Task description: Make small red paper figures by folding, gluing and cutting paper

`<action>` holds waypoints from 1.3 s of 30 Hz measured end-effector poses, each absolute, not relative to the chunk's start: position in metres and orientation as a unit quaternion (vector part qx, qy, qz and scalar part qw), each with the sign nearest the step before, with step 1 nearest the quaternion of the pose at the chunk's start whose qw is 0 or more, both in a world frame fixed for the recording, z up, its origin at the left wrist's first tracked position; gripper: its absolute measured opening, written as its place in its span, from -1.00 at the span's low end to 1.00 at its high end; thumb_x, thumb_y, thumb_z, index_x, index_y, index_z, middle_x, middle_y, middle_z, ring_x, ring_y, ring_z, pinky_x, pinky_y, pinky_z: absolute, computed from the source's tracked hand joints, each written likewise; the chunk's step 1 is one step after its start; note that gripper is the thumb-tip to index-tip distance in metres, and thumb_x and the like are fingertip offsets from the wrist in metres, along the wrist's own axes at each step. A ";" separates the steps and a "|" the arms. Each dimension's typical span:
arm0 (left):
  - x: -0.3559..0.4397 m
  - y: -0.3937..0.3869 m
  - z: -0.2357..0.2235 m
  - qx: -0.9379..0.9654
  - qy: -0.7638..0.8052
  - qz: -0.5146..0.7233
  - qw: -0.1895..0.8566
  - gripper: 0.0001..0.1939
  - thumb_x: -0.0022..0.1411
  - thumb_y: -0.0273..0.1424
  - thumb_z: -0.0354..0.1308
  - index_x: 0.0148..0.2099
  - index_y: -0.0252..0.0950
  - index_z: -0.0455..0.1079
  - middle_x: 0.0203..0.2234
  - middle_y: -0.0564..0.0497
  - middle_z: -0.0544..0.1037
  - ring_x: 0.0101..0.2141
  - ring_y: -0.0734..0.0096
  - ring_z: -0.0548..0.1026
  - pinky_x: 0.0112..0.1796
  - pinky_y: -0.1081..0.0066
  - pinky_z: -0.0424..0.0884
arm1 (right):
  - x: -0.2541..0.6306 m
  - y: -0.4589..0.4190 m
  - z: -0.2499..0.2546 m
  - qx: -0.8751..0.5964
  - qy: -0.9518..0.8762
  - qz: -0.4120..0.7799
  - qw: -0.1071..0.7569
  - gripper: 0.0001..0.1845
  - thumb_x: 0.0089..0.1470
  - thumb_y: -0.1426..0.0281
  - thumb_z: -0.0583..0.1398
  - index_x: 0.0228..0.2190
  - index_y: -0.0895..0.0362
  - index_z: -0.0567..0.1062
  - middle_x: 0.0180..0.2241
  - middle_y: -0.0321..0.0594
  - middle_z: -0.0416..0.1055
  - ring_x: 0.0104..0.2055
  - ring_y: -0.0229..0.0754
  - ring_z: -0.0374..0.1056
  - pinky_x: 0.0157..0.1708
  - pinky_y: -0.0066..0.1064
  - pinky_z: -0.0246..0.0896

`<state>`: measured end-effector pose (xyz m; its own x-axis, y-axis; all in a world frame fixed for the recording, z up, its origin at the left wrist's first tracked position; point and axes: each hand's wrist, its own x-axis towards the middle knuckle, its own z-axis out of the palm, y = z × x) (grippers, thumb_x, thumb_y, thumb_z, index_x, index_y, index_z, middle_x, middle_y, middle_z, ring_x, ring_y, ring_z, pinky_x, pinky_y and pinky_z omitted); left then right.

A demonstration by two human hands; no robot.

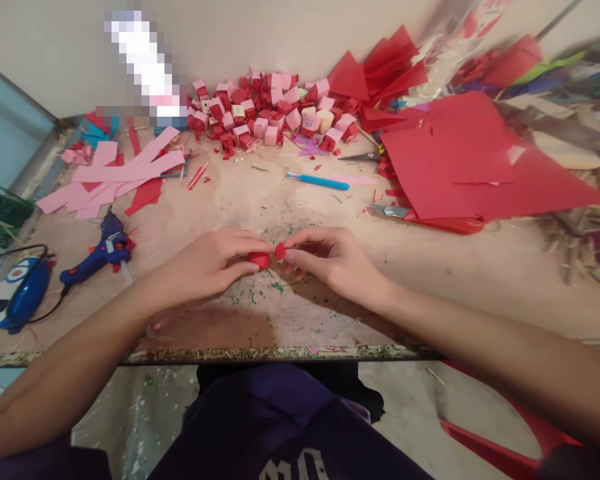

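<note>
Both of my hands meet over the middle of the worn wooden table [480, 267]. My left hand [207, 263] is closed, its fingers pinching a small red paper piece [259, 259]. My right hand [327, 257] is closed too, thumb and forefinger pinching the red flap [280, 251] at the right end of the same piece. The piece is held just above the tabletop, over a scatter of green crumbs [275, 287].
A heap of small red and pink paper boxes [270, 110] lies at the back. Pink strips [125, 173] lie back left, red sheets [480, 167] back right. A blue glue gun [100, 252] rests at left. A blue craft knife [317, 181], scissors [365, 157] and a red-handled cutter [430, 220] lie nearby.
</note>
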<state>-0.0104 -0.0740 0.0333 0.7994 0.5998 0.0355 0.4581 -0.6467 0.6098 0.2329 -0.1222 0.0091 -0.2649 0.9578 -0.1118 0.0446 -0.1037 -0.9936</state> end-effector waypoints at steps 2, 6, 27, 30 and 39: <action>-0.010 -0.074 0.032 0.903 0.306 0.119 0.277 -0.68 0.48 -0.29 0.20 0.21 -0.15 0.56 0.03 0.02 0.70 -0.01 0.28 0.63 0.08 0.31 0.49 | 0.233 -0.122 0.011 -0.471 -0.534 0.573 0.405 -0.82 0.14 0.29 0.39 -0.32 0.17 0.65 -0.47 -0.25 0.59 -0.45 -0.24 0.47 -0.39 -0.39 0.41; -0.009 -0.074 0.030 0.907 0.316 0.122 0.250 -0.75 0.48 -0.33 0.22 0.12 -0.22 0.59 -0.06 0.03 0.72 -0.07 0.31 0.65 0.04 0.36 0.50 | 0.233 -0.122 0.013 -0.484 -0.528 0.561 0.415 -0.83 0.12 0.30 0.39 -0.34 0.16 0.64 -0.48 -0.26 0.58 -0.46 -0.24 0.46 -0.41 -0.39 0.40; -0.002 -0.079 0.024 0.890 0.339 0.155 0.264 -0.71 0.43 -0.37 0.23 0.14 -0.25 0.60 0.02 -0.05 0.71 -0.02 0.26 0.63 0.11 0.25 0.51 | 0.234 -0.122 0.014 -0.493 -0.530 0.556 0.408 -0.81 0.13 0.27 0.40 -0.32 0.15 0.64 -0.48 -0.26 0.56 -0.46 -0.23 0.43 -0.40 -0.36 0.38; -0.001 -0.080 0.026 0.880 0.353 0.153 0.279 -0.72 0.42 -0.37 0.22 0.12 -0.22 0.61 0.02 -0.04 0.70 -0.03 0.25 0.63 0.11 0.23 0.51 | 0.233 -0.122 0.014 -0.488 -0.535 0.558 0.405 -0.81 0.13 0.27 0.39 -0.33 0.15 0.64 -0.48 -0.26 0.56 -0.47 -0.23 0.42 -0.40 -0.36 0.38; -0.003 -0.079 0.021 0.874 0.347 0.163 0.299 -0.70 0.41 -0.30 0.28 0.13 -0.23 0.60 -0.02 -0.05 0.71 -0.02 0.21 0.62 0.09 0.21 0.50 | 0.232 -0.121 0.012 -0.480 -0.538 0.560 0.408 -0.82 0.12 0.28 0.38 -0.34 0.15 0.63 -0.49 -0.28 0.54 -0.48 -0.26 0.40 -0.41 -0.37 0.36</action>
<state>-0.0026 -0.0786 0.0208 0.7054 0.7045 0.0780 0.5095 -0.5805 0.6352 0.2323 -0.1213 0.0122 -0.2059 0.9735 -0.0995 0.0594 -0.0891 -0.9942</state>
